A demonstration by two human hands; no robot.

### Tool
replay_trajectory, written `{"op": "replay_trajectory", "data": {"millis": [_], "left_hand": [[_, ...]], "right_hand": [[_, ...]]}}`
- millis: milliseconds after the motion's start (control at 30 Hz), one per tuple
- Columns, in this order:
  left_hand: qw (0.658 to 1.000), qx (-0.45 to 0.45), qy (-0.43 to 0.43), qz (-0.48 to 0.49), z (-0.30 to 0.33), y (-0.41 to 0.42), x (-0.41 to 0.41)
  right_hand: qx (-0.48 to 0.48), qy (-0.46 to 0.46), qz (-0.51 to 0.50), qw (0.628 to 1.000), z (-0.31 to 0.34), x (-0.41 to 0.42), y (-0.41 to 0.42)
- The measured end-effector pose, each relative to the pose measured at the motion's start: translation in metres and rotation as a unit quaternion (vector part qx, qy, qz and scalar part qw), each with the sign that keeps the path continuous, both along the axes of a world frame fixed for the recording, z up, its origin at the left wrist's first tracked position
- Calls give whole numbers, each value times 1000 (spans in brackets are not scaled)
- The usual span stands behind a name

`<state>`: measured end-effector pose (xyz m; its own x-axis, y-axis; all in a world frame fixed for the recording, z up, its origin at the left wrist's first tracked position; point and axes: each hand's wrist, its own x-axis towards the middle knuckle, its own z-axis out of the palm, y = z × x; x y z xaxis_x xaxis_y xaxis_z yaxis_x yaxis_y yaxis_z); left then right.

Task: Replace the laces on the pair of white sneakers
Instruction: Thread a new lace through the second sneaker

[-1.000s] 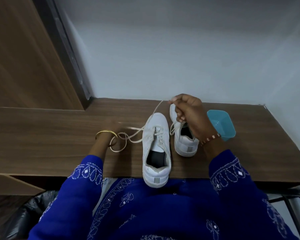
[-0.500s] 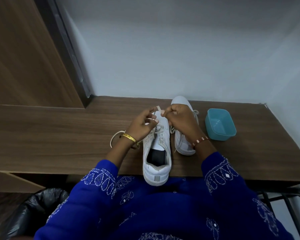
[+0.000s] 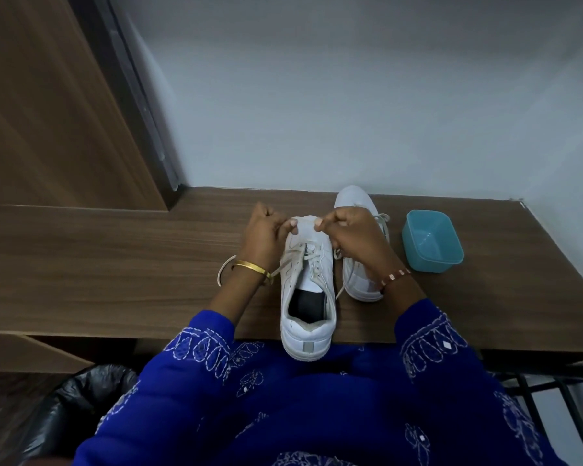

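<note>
Two white sneakers stand on the wooden desk (image 3: 115,264). The near sneaker (image 3: 307,317) points away from me, its heel over the desk's front edge. The far sneaker (image 3: 357,210) sits behind and to the right, partly hidden by my right arm. My left hand (image 3: 266,230) and my right hand (image 3: 347,230) are both above the near sneaker's toe, each pinching a part of its cream lace (image 3: 300,257). A loose loop of lace (image 3: 224,269) lies on the desk under my left wrist.
A small teal plastic tub (image 3: 431,240) stands on the desk right of the sneakers. A grey wall runs along the desk's back edge, with a wooden panel (image 3: 48,112) at the left. A black bin bag (image 3: 64,405) sits below the desk at lower left.
My left hand came in from the desk at the left, my right hand came down from above the far sneaker. Both now meet over the near sneaker's toe.
</note>
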<state>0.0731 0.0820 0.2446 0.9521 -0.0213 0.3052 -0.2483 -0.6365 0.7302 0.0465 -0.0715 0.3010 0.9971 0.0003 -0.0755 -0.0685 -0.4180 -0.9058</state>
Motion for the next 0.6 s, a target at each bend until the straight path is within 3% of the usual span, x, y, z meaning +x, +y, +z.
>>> {"op": "replay_trajectory", "data": {"millis": [167,367,500,600], "left_hand": [[992,-32,80,92,-8,35,7],[965,92,181,169,-15,41,7],[997,-3,70,32,-5,11,-8],[982,-119,126,-81,1,-8,-18]], "right_hand": [[-11,34,-1,999,5,1,-34],[10,53,32,998,4,-2,-37],[4,24,38,999,-8,-2,-18],[17,17,30,999,-14,-2,-4]]}}
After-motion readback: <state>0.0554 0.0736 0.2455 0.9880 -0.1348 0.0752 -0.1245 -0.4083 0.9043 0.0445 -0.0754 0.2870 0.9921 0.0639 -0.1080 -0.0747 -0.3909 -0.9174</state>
